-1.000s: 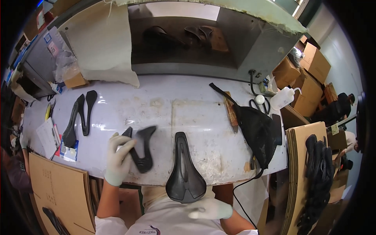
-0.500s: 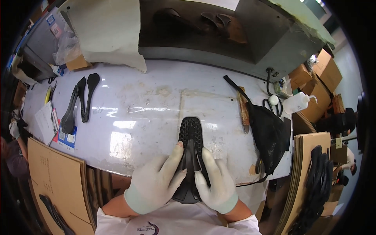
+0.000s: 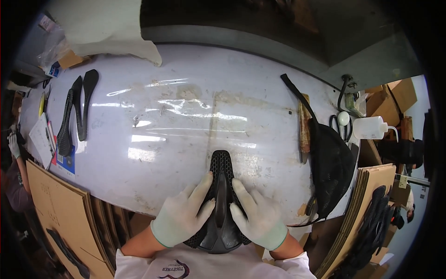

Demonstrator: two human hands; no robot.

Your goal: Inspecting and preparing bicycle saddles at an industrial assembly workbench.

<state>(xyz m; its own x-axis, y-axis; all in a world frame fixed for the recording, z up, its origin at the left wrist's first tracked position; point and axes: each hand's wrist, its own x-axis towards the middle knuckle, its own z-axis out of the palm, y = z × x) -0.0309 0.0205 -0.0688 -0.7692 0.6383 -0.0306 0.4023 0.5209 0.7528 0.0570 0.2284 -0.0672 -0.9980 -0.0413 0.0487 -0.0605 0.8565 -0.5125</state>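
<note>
A black bicycle saddle (image 3: 221, 197) points its narrow nose away from me at the table's near edge, its wide end close to my shirt. Honeycomb texture covers the nose and sides, and a smooth dark strip runs down the middle. My left hand (image 3: 180, 217), in a white glove, grips its left side, index finger along the edge and thumb near the strip. On the opposite side my right hand (image 3: 261, 217), gloved too, holds it the same way. Both palms partly hide the saddle's flanks.
Long black padded pieces (image 3: 65, 123) lie on the table's left, near papers (image 3: 42, 139). To the right are a black cloth bag (image 3: 329, 172), a wooden-handled tool (image 3: 304, 130) and a white squeeze bottle (image 3: 370, 128). A grey metal housing (image 3: 241, 44) spans the back. Cardboard stacks (image 3: 58, 209) flank me.
The saddle and both hands have come slightly nearer to me, with the saddle's wide end showing more. My view has tipped down, so the back housing shows less.
</note>
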